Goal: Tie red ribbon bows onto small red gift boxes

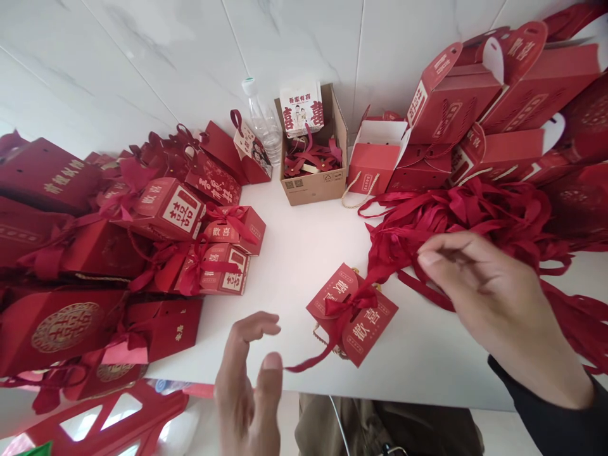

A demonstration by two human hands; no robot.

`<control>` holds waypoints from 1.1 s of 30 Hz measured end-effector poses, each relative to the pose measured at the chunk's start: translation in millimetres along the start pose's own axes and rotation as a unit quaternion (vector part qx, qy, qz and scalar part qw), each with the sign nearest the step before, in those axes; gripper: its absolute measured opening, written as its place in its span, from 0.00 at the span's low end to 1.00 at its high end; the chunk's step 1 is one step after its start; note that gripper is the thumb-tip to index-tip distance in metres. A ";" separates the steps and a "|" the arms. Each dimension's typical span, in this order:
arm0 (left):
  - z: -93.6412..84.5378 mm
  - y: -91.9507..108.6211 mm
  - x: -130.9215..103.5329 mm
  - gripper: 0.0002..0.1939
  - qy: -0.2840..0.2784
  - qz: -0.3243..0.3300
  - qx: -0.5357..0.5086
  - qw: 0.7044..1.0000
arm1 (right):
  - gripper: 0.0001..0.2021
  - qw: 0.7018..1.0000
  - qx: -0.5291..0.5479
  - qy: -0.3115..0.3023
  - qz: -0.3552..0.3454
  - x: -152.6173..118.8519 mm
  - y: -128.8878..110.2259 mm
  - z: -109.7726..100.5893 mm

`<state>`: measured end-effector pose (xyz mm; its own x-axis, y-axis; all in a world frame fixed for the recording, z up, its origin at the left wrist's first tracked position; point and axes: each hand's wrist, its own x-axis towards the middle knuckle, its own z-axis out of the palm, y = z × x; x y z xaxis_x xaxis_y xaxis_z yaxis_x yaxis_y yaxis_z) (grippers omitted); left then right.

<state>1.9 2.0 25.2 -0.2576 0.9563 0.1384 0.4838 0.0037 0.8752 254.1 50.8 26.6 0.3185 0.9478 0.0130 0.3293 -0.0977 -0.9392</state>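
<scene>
- A white table [280, 269] runs along a marbled wall [304, 38] and carries everything here.
- Across its left side, red boxes with bows [159, 209] crowd together in rows, several marked with gold or white characters.
- At the far right, upright red cartons [453, 111] stand close together, some with rope handles and open tops.
- In front of those cartons lies a tangled heap of loose ribbons [456, 209].
- The right hand [494, 304] is raised before the heap, thumb and forefinger pinched on one tail of a red ribbon [350, 306].
- The left hand [235, 386] hovers near the table's front edge, thumb and forefinger parted; the other tail reaches its thumb, but whether it is gripped cannot be told.
- A brown cardboard box [316, 188] near the wall holds a printed card and dark red strips.
- The small red gift box [373, 323] sits between both hands on the table, the ribbon tied around it.
- A clear bottle [266, 130] stands just beside the cardboard box.
</scene>
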 end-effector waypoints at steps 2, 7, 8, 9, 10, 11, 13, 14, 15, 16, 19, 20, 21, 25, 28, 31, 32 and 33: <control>7.9 1.9 7.1 0.07 -0.032 0.033 0.023 0.999 | 0.13 0.990 -0.081 -0.112 -0.025 -5.9 2.3 1.3; 30.7 -1.0 22.2 0.07 -0.141 0.131 0.076 0.978 | 0.09 0.967 -0.142 -0.190 -0.089 -11.7 10.6 11.2; 33.6 -2.5 24.2 0.05 -0.142 0.140 0.072 0.977 | 0.09 0.967 -0.143 -0.188 -0.095 -11.7 10.9 12.4; 35.7 -4.1 25.8 0.05 -0.139 0.142 0.065 0.978 | 0.09 0.967 -0.143 -0.189 -0.097 -11.5 10.7 13.0; 37.1 -5.6 26.8 0.05 -0.137 0.139 0.057 0.979 | 0.09 0.967 -0.144 -0.191 -0.094 -11.3 10.3 13.1; 37.9 -6.9 27.4 0.05 -0.136 0.132 0.050 0.981 | 0.09 0.967 -0.144 -0.193 -0.087 -11.1 9.7 13.0; 38.2 -9.0 27.4 0.05 -0.141 0.114 0.038 0.983 | 0.11 0.968 -0.141 -0.195 -0.075 -11.1 8.5 12.5; 38.0 -9.7 26.9 0.05 -0.144 0.107 0.033 0.983 | 0.11 0.968 -0.138 -0.196 -0.071 -11.3 8.1 12.4; 37.7 -10.1 26.2 0.05 -0.150 0.101 0.029 0.983 | 0.12 0.969 -0.134 -0.196 -0.068 -11.5 7.8 12.4; 37.3 -10.4 25.5 0.05 -0.153 0.098 0.025 0.983 | 0.12 0.970 -0.131 -0.195 -0.066 -11.7 7.5 12.5; 36.0 -10.4 24.0 0.05 -0.152 0.091 0.025 0.984 | 0.12 0.970 -0.134 -0.194 -0.058 -12.5 7.3 12.4; 35.6 -10.2 23.8 0.05 -0.151 0.092 0.027 0.984 | 0.12 0.970 -0.137 -0.193 -0.056 -12.8 7.3 12.2; 35.1 -10.0 23.6 0.05 -0.151 0.092 0.029 0.984 | 0.13 0.970 -0.138 -0.193 -0.054 -13.3 7.4 11.9; 33.1 -9.5 22.0 0.06 -0.160 0.103 0.039 0.981 | 0.14 0.971 -0.141 -0.190 -0.044 -15.1 8.0 10.6; 32.0 -9.5 20.0 0.06 -0.154 0.110 0.045 0.981 | 0.14 0.970 -0.142 -0.192 -0.048 -15.3 8.6 10.2; 30.9 -9.9 18.5 0.06 -0.150 0.098 0.041 0.983 | 0.13 0.967 -0.145 -0.198 -0.064 -14.6 9.6 8.8; 30.2 -10.1 18.2 0.06 -0.153 0.092 0.035 0.983 | 0.12 0.967 -0.146 -0.196 -0.070 -14.2 10.0 7.9; 29.3 -10.3 18.0 0.06 -0.154 0.087 0.029 0.984 | 0.10 0.967 -0.145 -0.194 -0.075 -13.8 10.2 6.8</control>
<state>16.8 27.7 5.1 0.0941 0.9872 0.1286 0.5470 -0.1592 0.8219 247.0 38.8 14.5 -0.0910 0.9950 -0.0404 0.5989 0.0222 -0.8006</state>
